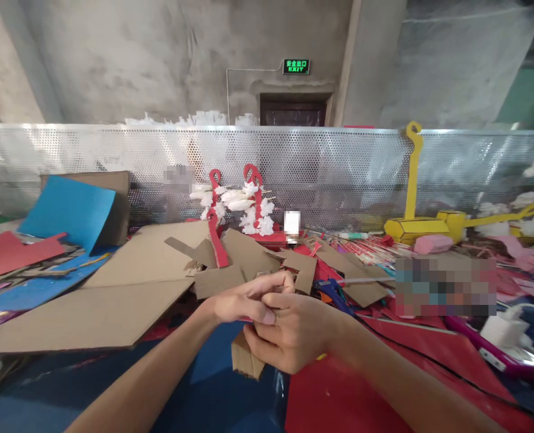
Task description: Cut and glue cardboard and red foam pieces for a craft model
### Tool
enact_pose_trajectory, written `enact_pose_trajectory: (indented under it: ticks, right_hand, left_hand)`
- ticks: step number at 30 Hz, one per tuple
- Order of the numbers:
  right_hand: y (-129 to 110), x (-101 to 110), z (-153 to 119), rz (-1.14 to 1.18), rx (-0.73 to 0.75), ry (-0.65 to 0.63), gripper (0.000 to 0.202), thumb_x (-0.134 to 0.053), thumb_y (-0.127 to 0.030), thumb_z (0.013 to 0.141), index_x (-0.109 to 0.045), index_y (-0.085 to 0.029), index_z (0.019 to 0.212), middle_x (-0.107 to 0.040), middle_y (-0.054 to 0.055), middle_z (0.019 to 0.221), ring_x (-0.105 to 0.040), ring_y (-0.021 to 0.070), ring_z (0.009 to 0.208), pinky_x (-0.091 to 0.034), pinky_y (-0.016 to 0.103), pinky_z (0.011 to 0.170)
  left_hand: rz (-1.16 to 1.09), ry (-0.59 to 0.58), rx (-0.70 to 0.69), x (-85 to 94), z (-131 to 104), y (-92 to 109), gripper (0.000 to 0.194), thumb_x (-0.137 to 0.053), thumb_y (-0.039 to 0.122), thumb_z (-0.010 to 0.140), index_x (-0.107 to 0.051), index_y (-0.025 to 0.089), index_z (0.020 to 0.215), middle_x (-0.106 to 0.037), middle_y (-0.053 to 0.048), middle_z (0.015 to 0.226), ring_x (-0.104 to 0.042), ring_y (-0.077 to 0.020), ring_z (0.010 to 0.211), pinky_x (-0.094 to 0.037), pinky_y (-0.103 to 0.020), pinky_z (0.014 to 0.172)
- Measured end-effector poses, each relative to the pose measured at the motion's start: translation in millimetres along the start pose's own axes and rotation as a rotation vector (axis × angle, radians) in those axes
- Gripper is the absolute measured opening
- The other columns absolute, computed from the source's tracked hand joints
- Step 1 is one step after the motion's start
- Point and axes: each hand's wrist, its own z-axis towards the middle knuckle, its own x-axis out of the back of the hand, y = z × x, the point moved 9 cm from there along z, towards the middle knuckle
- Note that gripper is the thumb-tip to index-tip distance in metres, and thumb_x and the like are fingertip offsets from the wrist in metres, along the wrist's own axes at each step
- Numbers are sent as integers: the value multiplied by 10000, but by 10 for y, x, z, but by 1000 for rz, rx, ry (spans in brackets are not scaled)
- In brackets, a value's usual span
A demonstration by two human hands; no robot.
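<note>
In the head view my left hand (242, 305) and my right hand (294, 331) meet in the middle, over the blue table (204, 391). My right hand's fingers are curled round a small brown cardboard box (245, 358), whose lower end sticks out beneath them. My left thumb and fingers are closed against my right fingertips. A thin bit of red shows under the left thumb; what those fingers pinch is hidden. Just behind the hands lie cardboard scraps (219, 281) and a red hooked strip (217, 240).
Large cardboard (127, 313) and a blue sheet (71, 210) lie left. A red sheet (348, 391), a blue glue gun (334, 294), a black cable (429, 358) and a power strip (483, 349) are right. Yellow hooked piece (411, 180) stands before the perforated metal panel (339, 174).
</note>
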Motion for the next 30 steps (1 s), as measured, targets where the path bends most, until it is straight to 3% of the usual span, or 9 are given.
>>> enact_pose_trajectory:
  ticks: [6,12,18,23,27,30]
  right_hand:
    - [-5,-12,-16,29,-17,-13,124,-620,-148,915,-742,-128,902,-670,13,699,-511,147,584,-421,366,646]
    - [-28,-47,-21,36,-42,17,175,-583,-118,876,-746,-160,827,-645,-1,643,-479,146,571,-433,346,619]
    - [-89,-178,-35,92,-30,-74,146,-597,-109,849,-691,-161,750,-649,11,666,-539,174,612,-450,377,655]
    - [-44,-391,-150,142,-44,-224,97,-611,-171,855,-688,-170,797,-679,34,710,-558,202,661,-455,407,685]
    - [52,-368,-169,111,-35,-169,191,-540,-229,962,-704,-168,887,-676,21,713,-526,179,655,-448,393,713]
    - [65,-273,-130,59,16,-100,193,-539,-172,964,-727,-165,924,-707,10,752,-529,156,644,-453,366,723]
  left_hand:
    - [11,27,14,22,11,-44,352,-736,368,688,-484,220,883,-428,18,801,-366,-158,734,-338,-299,660]
    - [26,-17,105,-8,23,-132,414,-787,428,727,-439,229,826,-362,44,739,-299,-132,658,-223,-282,557]
    - [19,-22,185,-29,38,-211,486,-831,474,723,-415,227,769,-311,61,689,-257,-113,607,-144,-287,516]
    - [89,68,142,60,74,-209,517,-804,510,777,-376,224,736,-274,78,650,-221,-101,580,-133,-276,513]
    - [41,138,21,153,59,-117,456,-778,501,812,-421,218,822,-339,61,726,-277,-106,629,-211,-245,540]
    - [-47,73,19,115,29,-91,424,-792,424,809,-425,217,857,-347,66,730,-269,-97,612,-204,-236,528]
